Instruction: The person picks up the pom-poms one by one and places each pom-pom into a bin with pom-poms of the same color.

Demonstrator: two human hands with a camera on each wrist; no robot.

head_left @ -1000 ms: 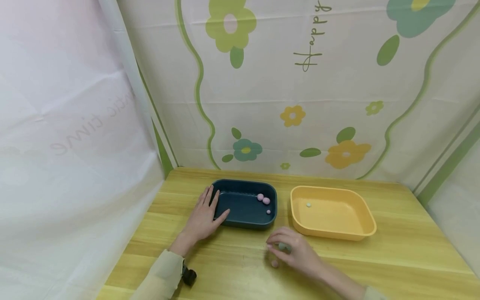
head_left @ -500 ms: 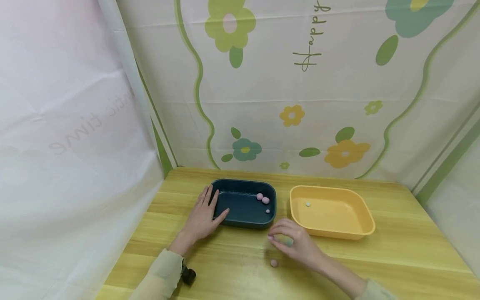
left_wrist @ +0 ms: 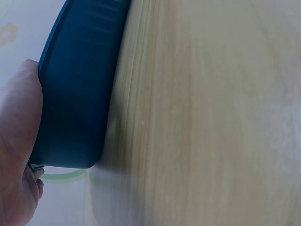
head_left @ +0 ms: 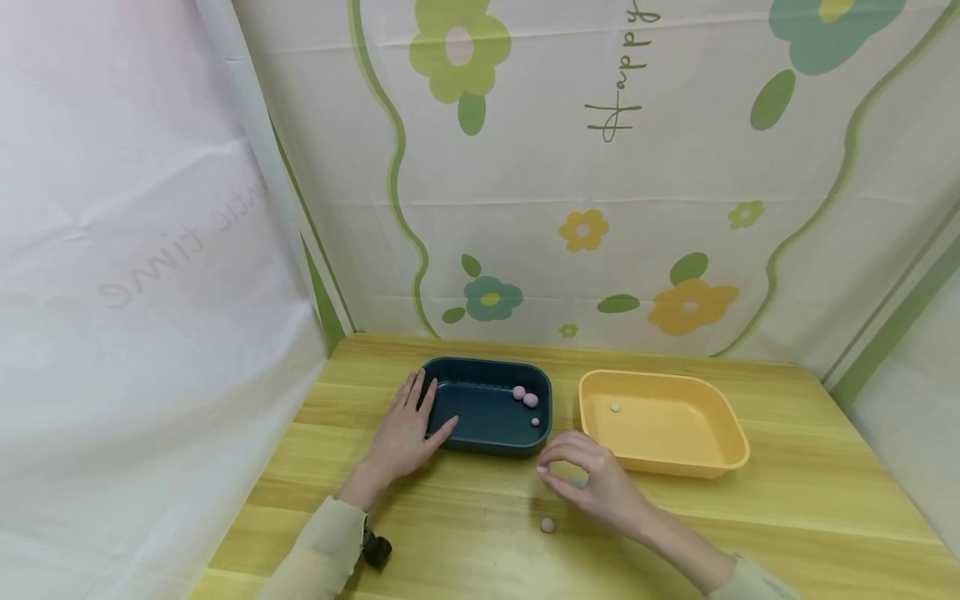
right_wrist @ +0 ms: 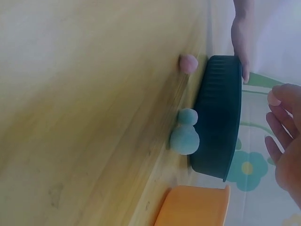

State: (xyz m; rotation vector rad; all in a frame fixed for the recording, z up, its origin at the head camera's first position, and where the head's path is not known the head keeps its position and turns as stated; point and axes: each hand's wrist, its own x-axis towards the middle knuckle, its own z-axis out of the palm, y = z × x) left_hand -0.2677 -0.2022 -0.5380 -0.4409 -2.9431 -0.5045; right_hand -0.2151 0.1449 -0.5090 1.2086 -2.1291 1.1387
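My left hand (head_left: 401,433) rests on the left end of the dark blue tray (head_left: 487,447), fingers spread over its rim. In the left wrist view, the thumb (left_wrist: 21,101) lies along that rim. My right hand (head_left: 596,483) pinches a small pink ball (right_wrist: 273,98) between thumb and forefinger, raised near the tray's front right corner. Below this hand, two pale green balls (right_wrist: 185,140) touch each other on the table, mostly hidden in the head view. A larger pink ball (head_left: 547,525) lies nearer the front. Inside the blue tray sit several pink balls (head_left: 530,401).
To the right stands a yellow tray (head_left: 667,467) with one small pale green ball (head_left: 616,407) in it. Both trays stand on a wooden table (head_left: 465,533). A printed flower cloth (head_left: 525,167) hangs behind the table's back edge.
My right hand has lifted slightly up and away from the front pink ball, bringing the pinched ball closer to the blue tray. The left hand stays put.
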